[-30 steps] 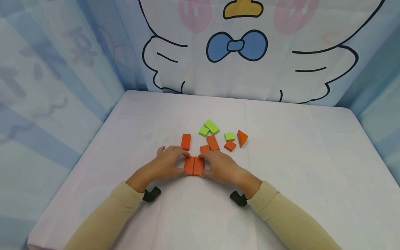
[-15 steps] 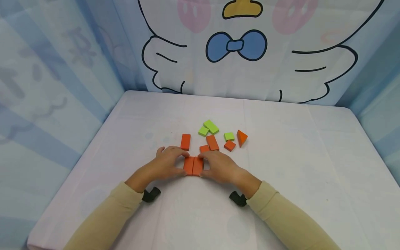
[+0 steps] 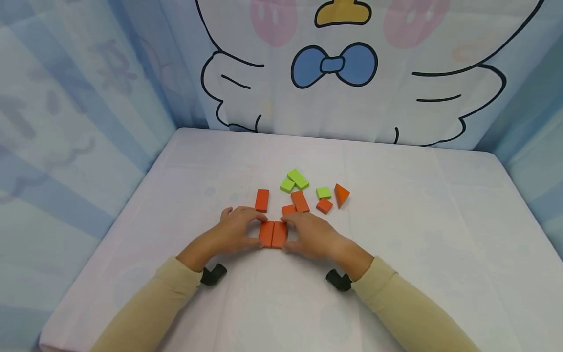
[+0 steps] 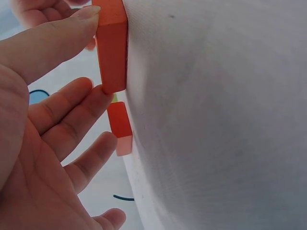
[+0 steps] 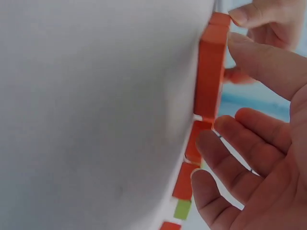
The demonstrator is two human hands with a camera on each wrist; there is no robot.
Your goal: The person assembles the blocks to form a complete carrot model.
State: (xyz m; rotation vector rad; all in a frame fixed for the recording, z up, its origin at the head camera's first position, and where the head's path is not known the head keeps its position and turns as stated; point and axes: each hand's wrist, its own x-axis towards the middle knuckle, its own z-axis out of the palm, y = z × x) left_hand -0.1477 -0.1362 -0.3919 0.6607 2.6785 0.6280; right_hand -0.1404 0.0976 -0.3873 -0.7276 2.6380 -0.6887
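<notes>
Two orange rectangular blocks lie flat side by side on the white table, their long sides nearly touching. My left hand [image 3: 233, 232] pinches the left block [image 3: 266, 234] by its ends, thumb at the near end and fingertips at the far end. The right block [image 3: 279, 235] is held the same way by my right hand [image 3: 314, 235]. In the left wrist view the thumb [image 4: 62, 43] touches the top end of the orange block [image 4: 112, 55], and the lower fingers are spread. The right wrist view has the thumb [image 5: 268, 64] against its block [image 5: 211, 72].
Just beyond the hands lie an orange rectangle [image 3: 261, 200], another orange rectangle [image 3: 300, 201] and a small orange block [image 3: 288, 210]. Farther right are an orange cube [image 3: 324, 206], a green block [image 3: 323, 192] and an orange triangle [image 3: 341, 195]. Two green blocks [image 3: 298, 179] touch behind them.
My right wrist has shifted slightly to the right, while its fingers stay on the block. The left hand and the blocks look unmoved.
</notes>
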